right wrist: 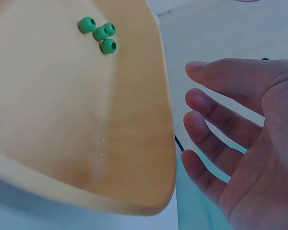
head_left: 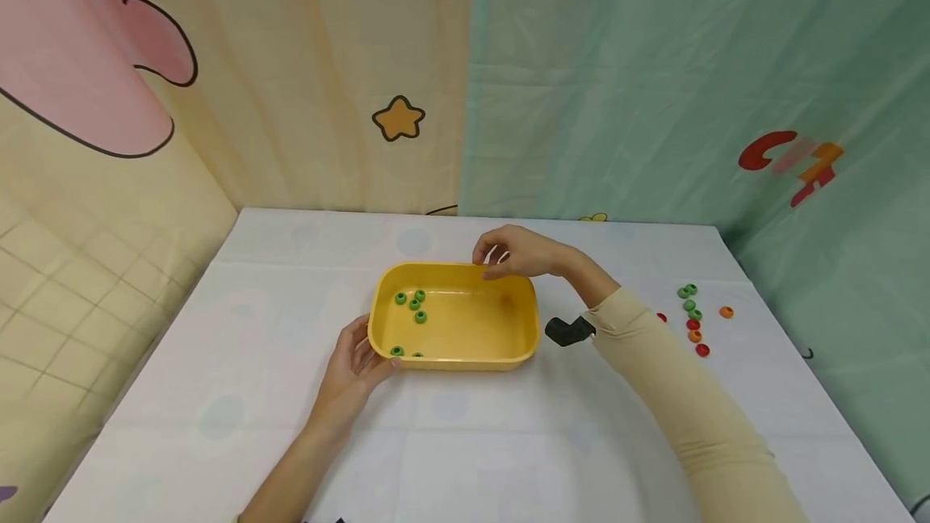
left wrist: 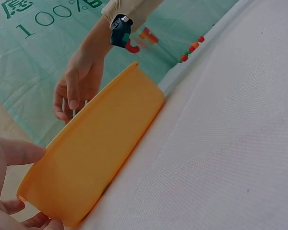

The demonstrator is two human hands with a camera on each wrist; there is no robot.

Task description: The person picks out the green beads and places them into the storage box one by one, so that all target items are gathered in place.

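Note:
A yellow plastic tray with raised walls sits on the table in the head view. Several green beads lie inside it, mostly toward its left end. My left hand holds the tray's near left corner, with the thumb at the rim and the other fingers lower on the wall. Beyond the far rim, toward the right, is my right hand. Its fingers are loosely bent and hold nothing; in the right wrist view a gap separates them from the tray wall.
Loose green beads, red beads and orange beads lie on the white-covered table at the right, partly beside the right sleeve. Patterned curtains hang behind the table.

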